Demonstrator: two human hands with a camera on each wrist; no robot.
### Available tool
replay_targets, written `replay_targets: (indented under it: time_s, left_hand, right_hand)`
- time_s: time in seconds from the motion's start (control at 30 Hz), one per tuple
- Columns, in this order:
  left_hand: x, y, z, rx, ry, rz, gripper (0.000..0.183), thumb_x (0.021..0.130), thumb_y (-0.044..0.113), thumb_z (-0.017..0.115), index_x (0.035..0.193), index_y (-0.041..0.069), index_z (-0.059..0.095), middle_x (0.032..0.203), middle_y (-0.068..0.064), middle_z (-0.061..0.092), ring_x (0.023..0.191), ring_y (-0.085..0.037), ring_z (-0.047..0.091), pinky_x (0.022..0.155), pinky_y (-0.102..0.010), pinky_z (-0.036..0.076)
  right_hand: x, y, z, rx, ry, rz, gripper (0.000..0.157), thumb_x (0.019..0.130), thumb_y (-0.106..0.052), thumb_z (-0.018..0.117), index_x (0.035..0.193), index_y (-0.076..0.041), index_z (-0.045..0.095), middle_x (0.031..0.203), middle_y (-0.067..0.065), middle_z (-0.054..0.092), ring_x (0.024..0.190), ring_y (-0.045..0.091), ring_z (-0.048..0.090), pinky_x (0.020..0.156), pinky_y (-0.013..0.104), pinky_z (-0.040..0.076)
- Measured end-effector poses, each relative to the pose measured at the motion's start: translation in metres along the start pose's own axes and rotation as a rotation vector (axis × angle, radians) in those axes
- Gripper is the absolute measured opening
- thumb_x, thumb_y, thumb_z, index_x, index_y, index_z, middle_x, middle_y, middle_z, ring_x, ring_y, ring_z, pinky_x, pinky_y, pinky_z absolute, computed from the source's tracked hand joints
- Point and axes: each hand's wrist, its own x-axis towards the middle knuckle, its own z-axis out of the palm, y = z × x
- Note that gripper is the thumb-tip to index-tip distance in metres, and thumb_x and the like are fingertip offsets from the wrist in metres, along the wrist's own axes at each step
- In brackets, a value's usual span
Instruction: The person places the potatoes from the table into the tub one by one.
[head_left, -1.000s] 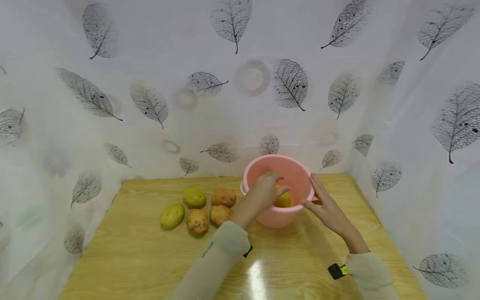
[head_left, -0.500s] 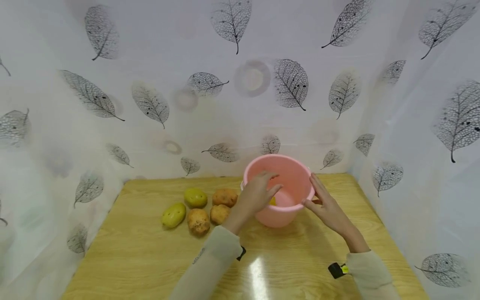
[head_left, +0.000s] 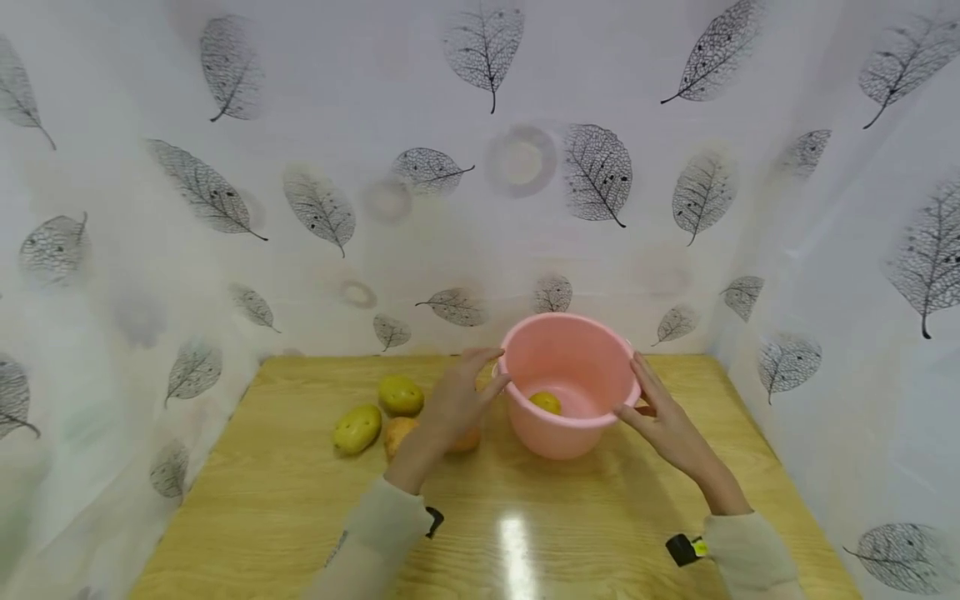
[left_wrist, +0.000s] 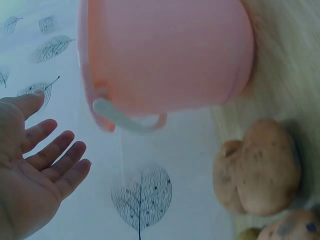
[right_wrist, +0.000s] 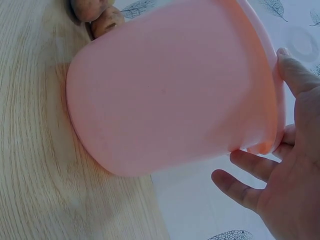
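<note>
So nearest, at the bottom of the frame, two pale sleeves (head_left: pixel 386 525) reach over a wood-look table (head_left: pixel 262 500), with the left hand (head_left: pixel 450 404) just beside the bucket's rim, fingers apart and loosely bent, and the right hand (head_left: pixel 667 429) resting spread fingers and thumb against the rim's right side. Brown potatoes (left_wrist: pixel 267 167), partly hidden behind the left arm, sit left of centre by two greenish-yellow ones (head_left: pixel 357 429). The pink bucket (head_left: pixel 558 437) stands right of centre, a yellow roundish thing (head_left: pixel 546 403) inside, with leaf-print sheeting (head_left: pixel 450 267) behind.
</note>
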Motion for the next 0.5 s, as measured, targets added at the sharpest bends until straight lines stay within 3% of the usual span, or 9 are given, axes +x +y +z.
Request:
replay_targets:
  time_s: [0.13,0.5]
  left_hand:
    - [-0.013,-0.013,-0.016,0.012,0.037,0.020,0.045,0.103,0.031,0.066,0.143,0.010,0.061,0.148,-0.009,0.057,0.138,-0.029,0.051,0.114,-0.049,0.043]
    - [-0.041,-0.043,-0.054,0.010,0.124,0.024,0.043,0.102,0.027,0.068,0.141,0.008,0.062,0.140,-0.011,0.063,0.123,-0.031,0.061,0.103,-0.050,0.053]
  right_hand:
    - [0.000,-0.002,0.000,-0.007,0.005,0.001,0.081,0.105,-0.016,0.063,0.166,-0.006,0.010,0.173,0.012,0.002,0.130,0.041,0.055,0.098,0.024,0.050]
    - [0.001,-0.002,0.001,-0.020,0.011,-0.022,0.082,0.103,-0.012,0.065,0.165,-0.006,0.013,0.172,0.015,0.005,0.121,0.019,0.060,0.094,0.015,0.049]
